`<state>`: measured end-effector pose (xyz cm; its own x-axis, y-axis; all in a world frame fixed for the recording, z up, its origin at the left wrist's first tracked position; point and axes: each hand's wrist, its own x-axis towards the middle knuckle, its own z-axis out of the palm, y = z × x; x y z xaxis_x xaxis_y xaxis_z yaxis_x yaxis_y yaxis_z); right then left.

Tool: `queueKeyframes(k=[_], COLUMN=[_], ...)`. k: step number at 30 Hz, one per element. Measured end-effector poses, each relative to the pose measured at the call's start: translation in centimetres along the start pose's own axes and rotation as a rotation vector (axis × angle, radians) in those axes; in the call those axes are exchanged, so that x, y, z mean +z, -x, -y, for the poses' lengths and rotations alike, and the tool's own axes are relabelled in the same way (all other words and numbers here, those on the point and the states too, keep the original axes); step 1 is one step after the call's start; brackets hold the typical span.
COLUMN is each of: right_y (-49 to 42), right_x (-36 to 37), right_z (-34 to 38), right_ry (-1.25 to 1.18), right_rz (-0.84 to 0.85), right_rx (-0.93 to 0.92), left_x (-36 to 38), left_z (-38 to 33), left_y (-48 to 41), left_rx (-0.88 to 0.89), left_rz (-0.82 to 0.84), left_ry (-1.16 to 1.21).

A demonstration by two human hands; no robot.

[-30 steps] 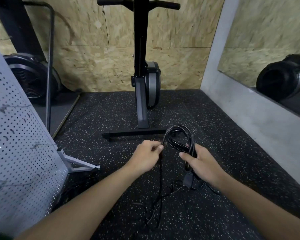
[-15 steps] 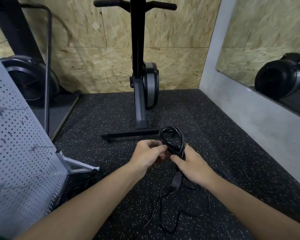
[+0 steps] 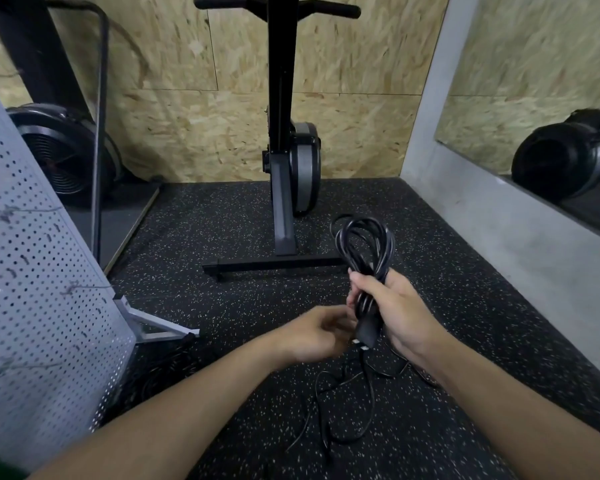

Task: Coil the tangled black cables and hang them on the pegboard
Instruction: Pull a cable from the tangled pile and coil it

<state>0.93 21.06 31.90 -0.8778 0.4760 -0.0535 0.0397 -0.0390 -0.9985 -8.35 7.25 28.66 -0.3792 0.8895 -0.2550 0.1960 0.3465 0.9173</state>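
Item: black cable coil [image 3: 362, 244], which we grip in our right hand [image 3: 399, 317]; its tail [image 3: 343, 410] lies loose on the floor [image 3: 222, 237]. Our left hand [image 3: 314, 336] is curled beside the plug [image 3: 366, 332], hold unclear. Step: coiling. Next, we judge: gather tail, then pegboard [image 3: 32, 271].

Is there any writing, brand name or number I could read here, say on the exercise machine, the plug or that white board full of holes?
No text can be read anywhere in this view.
Machine: no brand or label shows.
Plug, on the cable held in the right hand: any marking is too dark and small to read.
Pegboard: only holes and hooks, no writing.
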Motion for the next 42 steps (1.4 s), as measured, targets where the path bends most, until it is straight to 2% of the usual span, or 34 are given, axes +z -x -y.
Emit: queueKeyframes(k=[3,6,8,10,13,15,17,19,22,24,27,29,30,31,34,35,37,40,42], right_y=[0.1,-0.3,-0.8,-1.1,-1.3,-1.5,-1.5,-1.6,-1.6,-1.3,-0.9,-0.7,-0.6,-0.3,0.7,0.8,0.8,0.4,0.3], right_x=[-0.4,-1.3,-2.3,-3.3,-4.2,-4.3,-4.2,-4.5,-5.6,-6.1,-6.6,-6.4,-6.0,-5.5,-3.6,-3.1,-2.5,-2.5,-2.7], right_z=[0.7,0.7,0.3,-0.1,-0.7,-0.7,-0.4,0.0,0.5,0.9,0.5,0.1,-0.1,-0.1,0.0,-0.1,-0.1,0.4,0.9], right_ry=[-0.203,-0.181,-0.034,0.144,0.442,0.59,0.656,0.709,0.73,0.723,0.839,0.872,0.838,0.782,0.723,0.726,0.701,0.71,0.677], right_rz=[-0.014,-0.084,-0.198,-0.269,-0.253,-0.219,-0.194,-0.191,-0.191,-0.154,-0.025,0.104,0.16,0.211,0.384,0.422,0.432,0.344,0.317], right_rx=[0.082,0.079,0.04,0.004,0.041,0.067,0.053,0.016,0.019,0.04,0.097,0.14,0.153,0.158,0.164,0.161,0.158,0.128,0.13], left_x=[0.5,-0.4,-0.8,-1.1,-1.6,-1.9,-2.2,-2.5,-3.2,-3.8,-4.3,-4.6,-4.8,-4.9,-5.2,-5.5,-6.1,-7.2,-7.8], left_z=[0.6,1.1,0.7,0.0,-0.7,-0.9,-1.0,-0.6,0.9,1.8,1.2,-0.3,-1.3,-2.4,-4.8,-5.1,-5.1,-5.0,-4.8], left_y=[-0.3,-0.6,-0.4,-0.2,-0.3,-0.5,-0.5,-0.3,0.1,0.2,0.6,1.1,1.3,1.7,2.8,3.0,3.2,3.8,3.8], left_rx=[0.01,0.019,-0.035,-0.055,-0.026,-0.027,-0.096,-0.172,-0.162,-0.113,0.075,0.215,0.259,0.283,0.245,0.243,0.264,0.234,0.232], left_rz=[0.089,0.063,0.045,0.005,-0.091,-0.125,-0.104,-0.006,0.134,0.095,-0.155,-0.352,-0.391,-0.369,-0.072,-0.023,0.015,0.125,0.014], left_ry=[-0.019,-0.059,-0.076,-0.245,-0.544,-0.628,-0.699,-0.723,-0.641,-0.642,-0.589,-0.424,-0.341,-0.26,-0.048,-0.002,0.062,0.106,0.018])
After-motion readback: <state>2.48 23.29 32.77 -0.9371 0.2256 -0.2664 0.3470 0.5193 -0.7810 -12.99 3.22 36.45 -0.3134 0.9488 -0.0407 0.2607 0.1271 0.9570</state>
